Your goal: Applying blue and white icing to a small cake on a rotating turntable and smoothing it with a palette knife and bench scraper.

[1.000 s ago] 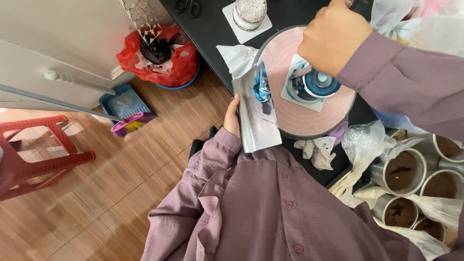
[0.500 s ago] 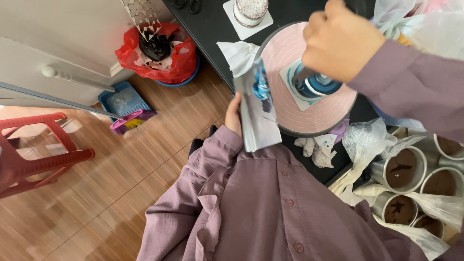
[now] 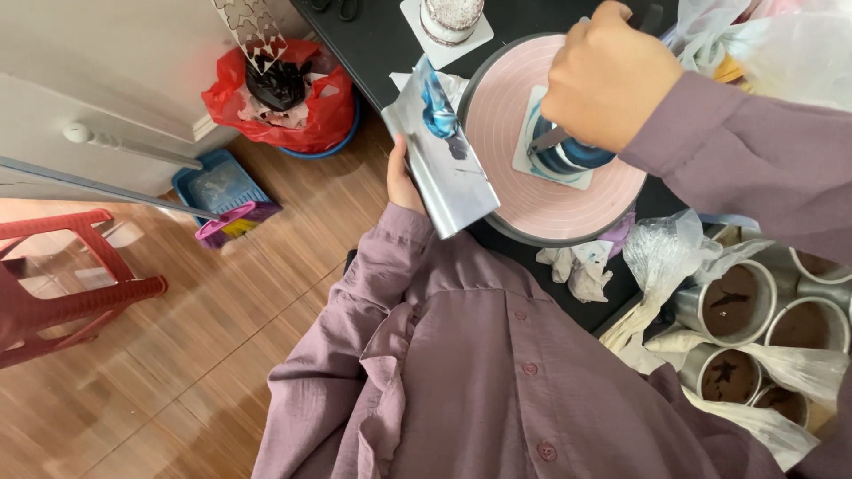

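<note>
Cake: your small blue-iced cake (image 3: 568,158) sits on a white square board (image 3: 531,133) at the middle of the pink turntable (image 3: 532,200), on the black counter (image 3: 382,40) to the far right.
Right hand: your right hand (image 3: 611,75) is closed in a fist around a thin tool handle, directly over the cake; the blade end meets the cake's left side.
Left hand: your left hand (image 3: 402,182) grips the metal scraper (image 3: 441,160) from behind, at the turntable's near left rim; blue icing is smeared on its far end.
Change: over the last second your right hand has come nearer and lower, now hiding most of the cake top, while the scraper has stayed at the rim, slightly more tilted.
Meaning: you seem to be mid-smoothing, with icing gathered on the scraper.
Around: crumpled tissue (image 3: 577,266) lies just near the turntable; round tins of dark cake (image 3: 732,302) stand near right; a second small cake (image 3: 451,18) waits far behind; a red-lined bin (image 3: 284,98) stands on the floor to the left.
</note>
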